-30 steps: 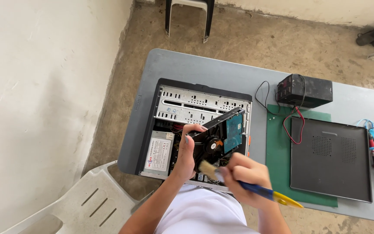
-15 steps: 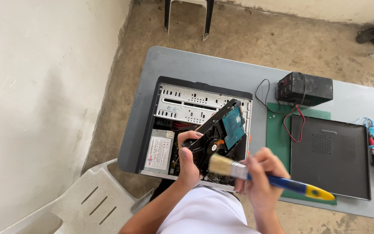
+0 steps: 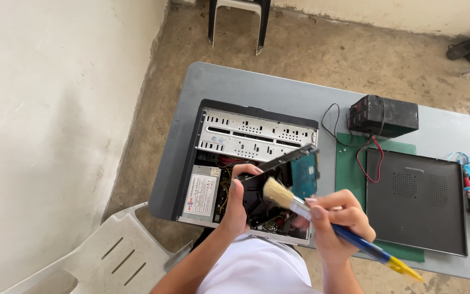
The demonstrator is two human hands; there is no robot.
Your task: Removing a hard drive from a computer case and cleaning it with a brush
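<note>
Paintbrush [image 3: 300,205] pinched in right hand [image 3: 339,224] fingers; left hand [image 3: 236,202] fingers grip black card [image 3: 276,174].

Both arms are bare from the hands down to the lower edge of the view, with no sleeves, watch, rings or gloves on them. The left hand [image 3: 235,209] and the right hand [image 3: 339,223] are bare too, and the fingernails are short and plain, without polish. Between the forearms shows a white garment [image 3: 257,269] over the chest or lap, smooth, with soft folds and no pattern or print visible on it.
</note>
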